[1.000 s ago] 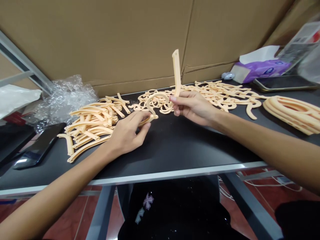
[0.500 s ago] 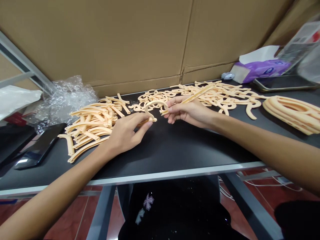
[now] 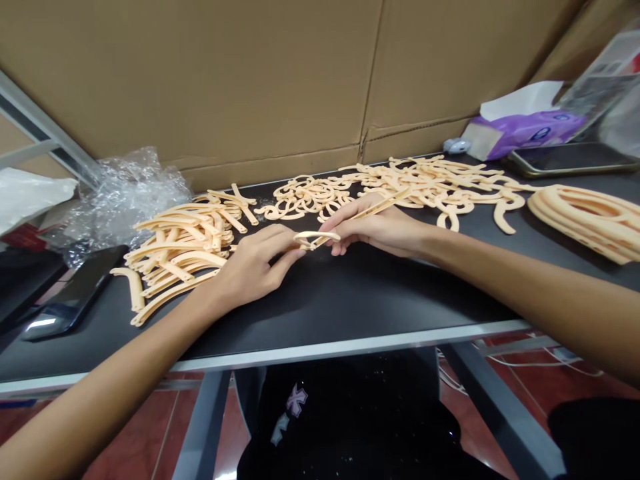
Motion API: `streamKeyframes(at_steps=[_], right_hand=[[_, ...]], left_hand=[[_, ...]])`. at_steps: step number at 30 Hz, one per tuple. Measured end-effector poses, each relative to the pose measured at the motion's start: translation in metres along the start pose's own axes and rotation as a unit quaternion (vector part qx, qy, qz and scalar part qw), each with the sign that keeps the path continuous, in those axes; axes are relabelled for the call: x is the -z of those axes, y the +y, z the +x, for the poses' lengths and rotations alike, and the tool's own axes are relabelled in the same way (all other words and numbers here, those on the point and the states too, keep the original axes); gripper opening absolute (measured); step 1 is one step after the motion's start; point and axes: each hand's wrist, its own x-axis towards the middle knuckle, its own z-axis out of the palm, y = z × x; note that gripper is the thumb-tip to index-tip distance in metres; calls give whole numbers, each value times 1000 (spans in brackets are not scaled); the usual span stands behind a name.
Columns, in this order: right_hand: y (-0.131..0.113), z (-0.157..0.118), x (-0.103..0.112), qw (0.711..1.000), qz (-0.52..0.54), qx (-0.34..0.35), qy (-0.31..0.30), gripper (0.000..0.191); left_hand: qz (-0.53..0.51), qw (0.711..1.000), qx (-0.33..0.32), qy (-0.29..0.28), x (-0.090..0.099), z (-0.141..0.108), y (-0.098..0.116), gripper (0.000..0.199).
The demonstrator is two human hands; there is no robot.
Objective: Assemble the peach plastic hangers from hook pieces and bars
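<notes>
Between my fingertips, just above the black table, a small curved cream plastic piece (image 3: 320, 235) lies almost flat. My left hand (image 3: 257, 263) is closed in a pinch at its left end. My right hand (image 3: 375, 227) is closed around a long, thin cream plastic strip (image 3: 385, 205), which slants up to the right past the knuckles. The strip's near end meets the curved piece close to my left fingertips; whether they are joined, I cannot tell. My left wrist is beside a pile of long, gently bent cream strips (image 3: 175, 250).
Small cream curved pieces (image 3: 305, 193) and a wider heap (image 3: 430, 180) lie at the back. Stacked cream oval frames (image 3: 590, 220) are at right, near a tablet-like device (image 3: 575, 160) and purple tissue pack (image 3: 535, 133). Bubble wrap (image 3: 125, 193) and a dark phone (image 3: 75, 293) sit left.
The curved piece has tipped from an upright arch to nearly flat. My right hand has come slightly closer to my left, bringing the strip's end against the curved piece.
</notes>
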Motion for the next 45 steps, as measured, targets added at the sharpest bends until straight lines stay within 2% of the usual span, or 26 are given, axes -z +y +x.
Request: streamKeyframes(at_steps=[6,15,22,28,30,34,36,45], right_hand=[[-1,-1,1,1000,-28,9,-10,14],[-8,-6,-2,986,-144,80,-7,17],[-10,-13,-4,959,-245,141,4,18],[-10,-20,-18,923,-309,220,-69,18],[-10,-20,-18,927,-304,212,-62,19],[-9,-13,-6,951,-275,143,15,18],[-9,-10,-1,958,-255,126,33,18],[-8,-9,-5,967,-223,121,13,18]], left_hand=[[1,1000,-19,-16,0,-1,-4,18],[17,998,-65,-2,1,-3,-8,20],[55,995,-81,7,1,-6,-8,18],[78,994,-68,21,4,-7,-11,22],[74,995,-67,23,4,-7,-11,24],[76,994,-69,33,2,-8,-13,21],[76,994,-74,34,1,-8,-14,20],[51,996,-77,0,3,-6,-12,23]])
